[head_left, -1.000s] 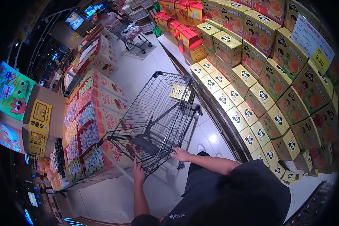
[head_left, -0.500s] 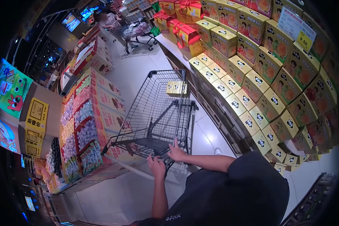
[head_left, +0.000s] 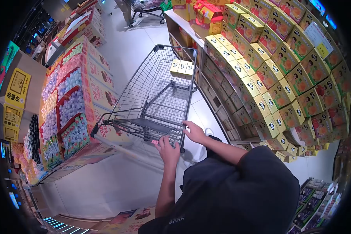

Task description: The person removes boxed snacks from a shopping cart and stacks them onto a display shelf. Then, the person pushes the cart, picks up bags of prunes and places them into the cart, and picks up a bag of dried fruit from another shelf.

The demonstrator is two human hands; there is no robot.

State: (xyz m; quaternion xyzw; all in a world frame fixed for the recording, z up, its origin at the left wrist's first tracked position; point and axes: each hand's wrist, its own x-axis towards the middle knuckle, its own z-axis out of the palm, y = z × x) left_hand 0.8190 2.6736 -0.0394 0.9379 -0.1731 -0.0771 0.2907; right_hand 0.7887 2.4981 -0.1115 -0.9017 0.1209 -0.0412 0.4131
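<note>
Over the near end of the black wire cart (head_left: 160, 108), my left hand (head_left: 168, 150) is raised with its fingers apart and the thumb out to the right. A small pink thing (head_left: 155, 142) lies against its outer fingertips; I cannot tell whether it is part of the cart. To the right, my right hand (head_left: 194, 132) has its fingertips at the cart's side rail, fingers apart and not wrapped round it. Yellow boxes (head_left: 180, 68) sit inside the cart's far end.
Gold boxes (head_left: 269, 84) are stacked on the right, with a price sign (head_left: 318, 38). Wrapped sweets (head_left: 62, 102) fill a bin display on the left. Another cart (head_left: 146, 9) and part of a person (head_left: 124, 11) are ahead. Packaged goods (head_left: 314, 201) stand at lower right.
The view has shifted, with the cart's far end higher in it. My left hand has moved right and up, closer to my right hand. The pink thing now shows by my left fingertips.
</note>
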